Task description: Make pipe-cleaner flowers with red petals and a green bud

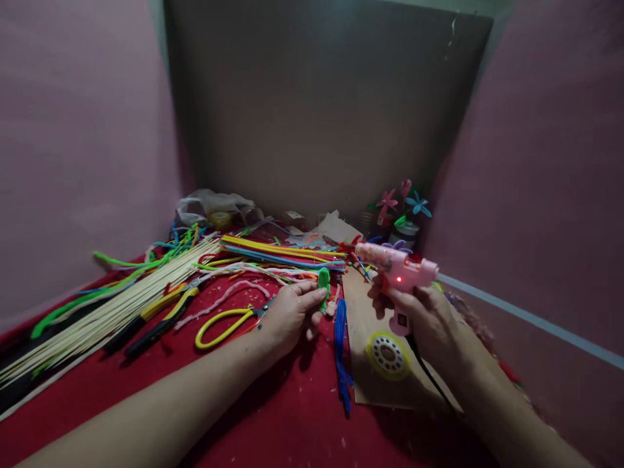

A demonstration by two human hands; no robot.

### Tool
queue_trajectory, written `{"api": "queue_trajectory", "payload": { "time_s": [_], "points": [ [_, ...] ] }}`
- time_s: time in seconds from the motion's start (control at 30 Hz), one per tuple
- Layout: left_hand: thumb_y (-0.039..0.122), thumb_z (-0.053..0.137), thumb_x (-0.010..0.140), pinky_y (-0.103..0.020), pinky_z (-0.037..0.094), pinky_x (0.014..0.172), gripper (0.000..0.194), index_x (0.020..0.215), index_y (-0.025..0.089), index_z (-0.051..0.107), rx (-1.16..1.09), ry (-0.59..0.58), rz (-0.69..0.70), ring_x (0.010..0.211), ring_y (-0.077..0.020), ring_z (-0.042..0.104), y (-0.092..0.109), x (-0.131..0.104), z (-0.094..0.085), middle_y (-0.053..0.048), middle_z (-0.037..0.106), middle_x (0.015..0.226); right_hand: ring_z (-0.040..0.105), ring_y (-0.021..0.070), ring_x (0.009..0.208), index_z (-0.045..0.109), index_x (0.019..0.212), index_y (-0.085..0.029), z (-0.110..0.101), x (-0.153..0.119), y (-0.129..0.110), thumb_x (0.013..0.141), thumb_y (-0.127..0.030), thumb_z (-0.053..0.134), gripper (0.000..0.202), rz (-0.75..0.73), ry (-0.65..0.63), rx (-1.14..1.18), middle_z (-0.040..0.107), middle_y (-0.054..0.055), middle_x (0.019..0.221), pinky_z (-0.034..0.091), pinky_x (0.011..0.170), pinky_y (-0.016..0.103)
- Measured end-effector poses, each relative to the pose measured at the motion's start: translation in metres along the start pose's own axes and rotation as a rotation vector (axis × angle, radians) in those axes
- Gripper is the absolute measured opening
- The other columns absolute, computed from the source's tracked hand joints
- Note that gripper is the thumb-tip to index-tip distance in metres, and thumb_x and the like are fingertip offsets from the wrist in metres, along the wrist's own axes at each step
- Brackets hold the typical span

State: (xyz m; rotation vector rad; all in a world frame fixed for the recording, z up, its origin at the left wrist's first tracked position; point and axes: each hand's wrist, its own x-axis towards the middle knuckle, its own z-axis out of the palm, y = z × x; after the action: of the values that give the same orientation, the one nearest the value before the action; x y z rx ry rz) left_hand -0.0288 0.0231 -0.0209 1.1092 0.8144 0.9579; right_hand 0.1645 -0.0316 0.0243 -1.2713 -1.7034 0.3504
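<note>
My left hand (295,309) pinches a small green loop of pipe cleaner (324,281) between thumb and fingers, near the middle of the view. My right hand (419,312) is wrapped round the handle of a pink glue gun (397,263), whose red light is lit. The gun's nozzle points left, above and to the right of the green loop, and does not touch it. A black cord runs down from the handle. Just below the green loop lies a bundle of blue pipe cleaners (341,351) on the red cloth (292,416).
A wooden board (365,383) carries a yellow-rimmed roll (388,355). To the left lie pliers (166,318), yellow-handled scissors (224,327), thin sticks (121,309) and colored pipe cleaners (283,250). Pipe-cleaner flowers (418,204) stand at the back right, a plastic bag (214,203) at the back left.
</note>
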Motion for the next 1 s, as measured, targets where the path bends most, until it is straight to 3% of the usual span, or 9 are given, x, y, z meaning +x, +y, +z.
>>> {"api": "queue_trajectory", "payload": {
  "time_s": [0.13, 0.2, 0.4, 0.7, 1.0],
  "points": [
    [0.031, 0.060, 0.075, -0.013, 0.030, 0.027, 0.018, 0.074, 0.017, 0.049, 0.000, 0.006, 0.000, 0.031, -0.0037, 0.036, 0.002, -0.002, 0.002, 0.007, 0.048, 0.046, 0.060, 0.0167, 0.057, 0.063, 0.073, -0.016, 0.001, -0.011, 0.002, 0.081, -0.037, 0.050, 0.026, 0.257, -0.071, 0.088, 0.065, 0.005, 0.069, 0.044, 0.042, 0.023],
    [0.030, 0.061, 0.075, -0.013, 0.030, 0.027, 0.018, 0.073, 0.016, 0.050, -0.013, 0.003, 0.004, 0.032, -0.0033, 0.036, 0.001, -0.002, 0.003, 0.007, 0.050, 0.050, 0.059, 0.0166, 0.056, 0.062, 0.073, -0.018, 0.002, -0.014, 0.002, 0.080, -0.038, 0.051, 0.024, 0.302, -0.072, 0.117, 0.064, 0.004, 0.069, 0.044, 0.042, 0.024],
    [0.028, 0.062, 0.074, -0.015, 0.028, 0.027, 0.016, 0.071, 0.015, 0.053, -0.045, -0.030, 0.022, 0.033, -0.0029, 0.035, -0.002, 0.001, 0.001, 0.005, 0.051, 0.054, 0.056, 0.0172, 0.049, 0.065, 0.070, -0.021, 0.002, -0.010, -0.004, 0.078, -0.028, 0.050, 0.019, 0.180, -0.139, 0.130, 0.063, 0.004, 0.059, 0.044, 0.043, 0.026],
    [0.028, 0.060, 0.076, -0.015, 0.028, 0.028, 0.015, 0.069, 0.016, 0.054, 0.001, -0.050, 0.018, 0.033, -0.0037, 0.032, -0.004, -0.001, 0.001, 0.006, 0.046, 0.047, 0.058, 0.0181, 0.052, 0.066, 0.070, -0.024, -0.002, -0.005, -0.021, 0.076, -0.023, 0.052, 0.015, 0.043, -0.204, -0.081, 0.062, 0.001, 0.055, 0.045, 0.044, 0.026],
    [0.031, 0.061, 0.075, -0.016, 0.027, 0.029, 0.018, 0.067, 0.016, 0.055, 0.063, -0.029, 0.033, 0.034, -0.0036, 0.033, -0.003, 0.000, 0.000, 0.005, 0.047, 0.048, 0.053, 0.0153, 0.044, 0.059, 0.063, -0.023, 0.008, -0.014, 0.003, 0.079, -0.030, 0.049, 0.020, 0.028, -0.141, 0.038, 0.060, 0.001, 0.055, 0.042, 0.040, 0.025]
  ]
}}
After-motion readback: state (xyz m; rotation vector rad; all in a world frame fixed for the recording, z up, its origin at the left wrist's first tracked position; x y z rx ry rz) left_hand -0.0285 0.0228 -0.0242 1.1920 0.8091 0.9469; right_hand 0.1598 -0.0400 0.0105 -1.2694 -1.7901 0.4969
